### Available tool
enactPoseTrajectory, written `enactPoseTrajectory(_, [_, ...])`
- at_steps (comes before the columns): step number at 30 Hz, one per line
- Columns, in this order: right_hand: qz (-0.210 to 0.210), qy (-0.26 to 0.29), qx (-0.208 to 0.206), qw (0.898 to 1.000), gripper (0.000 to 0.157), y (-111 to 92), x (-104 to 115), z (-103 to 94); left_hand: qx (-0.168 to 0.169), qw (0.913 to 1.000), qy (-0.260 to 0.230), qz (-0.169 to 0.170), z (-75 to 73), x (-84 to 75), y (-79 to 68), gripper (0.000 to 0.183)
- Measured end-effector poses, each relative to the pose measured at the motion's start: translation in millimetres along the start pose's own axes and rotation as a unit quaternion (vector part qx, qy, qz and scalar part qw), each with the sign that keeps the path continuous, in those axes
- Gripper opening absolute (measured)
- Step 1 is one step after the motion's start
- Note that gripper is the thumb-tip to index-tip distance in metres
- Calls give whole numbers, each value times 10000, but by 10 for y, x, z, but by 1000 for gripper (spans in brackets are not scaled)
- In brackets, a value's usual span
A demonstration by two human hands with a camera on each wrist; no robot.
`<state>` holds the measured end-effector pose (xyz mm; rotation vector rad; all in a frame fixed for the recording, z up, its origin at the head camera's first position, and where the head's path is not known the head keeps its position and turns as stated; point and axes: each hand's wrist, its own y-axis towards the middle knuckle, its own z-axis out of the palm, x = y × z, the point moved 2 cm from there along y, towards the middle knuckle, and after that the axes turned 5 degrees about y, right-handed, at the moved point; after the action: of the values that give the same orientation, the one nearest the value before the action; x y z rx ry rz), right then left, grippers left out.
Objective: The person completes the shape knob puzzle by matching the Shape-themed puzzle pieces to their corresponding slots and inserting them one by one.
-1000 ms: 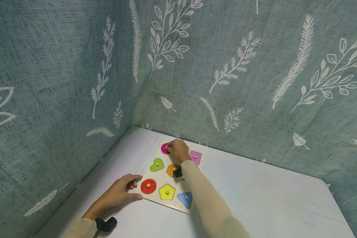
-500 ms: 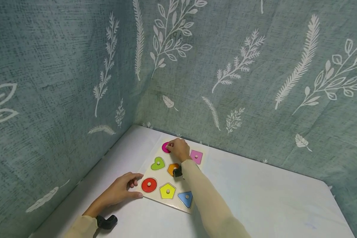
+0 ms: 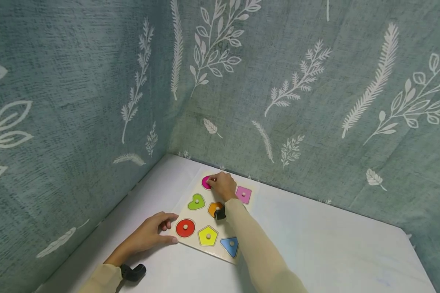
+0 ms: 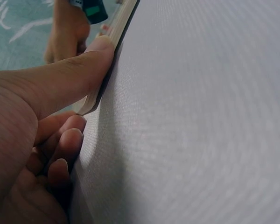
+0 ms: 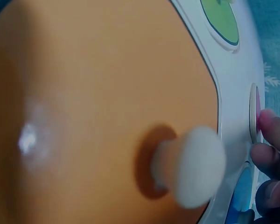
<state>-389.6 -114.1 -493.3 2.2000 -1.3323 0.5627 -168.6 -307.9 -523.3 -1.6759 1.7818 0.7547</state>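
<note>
A pale wooden peg puzzle board (image 3: 202, 219) lies on the white table, with colored shape pieces set in it. My right hand (image 3: 223, 186) reaches over the far row, thumb and fingertips pinching the magenta circle piece (image 3: 205, 182) at its knob. The right wrist view has those fingers at the pink piece's edge, beside a blue piece (image 5: 243, 189) hidden from the head view. Whether the circle is raised cannot be told. At the near left corner, my left hand (image 3: 146, 234) holds the board, thumb against its front edge and fingers at its side.
Other pieces are a green heart (image 3: 196, 202), orange hexagon (image 3: 214, 208), red circle (image 3: 185, 228), yellow pentagon (image 3: 208, 236), blue triangle (image 3: 229, 245) and pink square (image 3: 243, 194). Patterned cloth walls (image 3: 315, 134) stand behind and left of the table (image 3: 333, 236).
The head view has shifted slightly. Both hands keep their places on the board, and the right hand stays at the magenta circle piece.
</note>
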Motion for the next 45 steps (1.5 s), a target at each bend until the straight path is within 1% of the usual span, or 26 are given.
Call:
enactPoseTrajectory(4, [32,21,-136,9999,13,-3,-6,-17,7,10000,-4,14,-1,-19,7,75])
enactPoseTrajectory(10, [134,134,-206,9996,17,5,-31,-15,10,9999,9,144,-16,-13,13,74])
enactPoseTrajectory(17, [172,261,-218,9993,16,8,-49,-9,5,9999,75,134,-17,-12,14,73])
enactPoseTrajectory(23, [114,380,-273,9988,15,1,-51,-19,16,9999,89,119,-24,-18,13,72])
enactPoseTrajectory(29, [82,300,-130,9994,13,-14,-52,-19,41,9997,1,220,-16,-35,-13,73])
enactPoseTrajectory(33, [0,135,51,9999,13,-4,-40,-11,29,9999,-17,101,7,-34,-19,74])
enactPoseTrajectory(37, [-20,-196,228,9995,14,14,-26,4,41,10000,27,7,20,-25,-12,74])
enactPoseTrajectory(41, [-40,-311,337,9989,15,23,17,-28,6,9999,85,66,8,-13,5,74])
enactPoseTrajectory(45, [-195,-292,500,9981,18,6,40,-81,7,9999,127,68,-8,8,7,73])
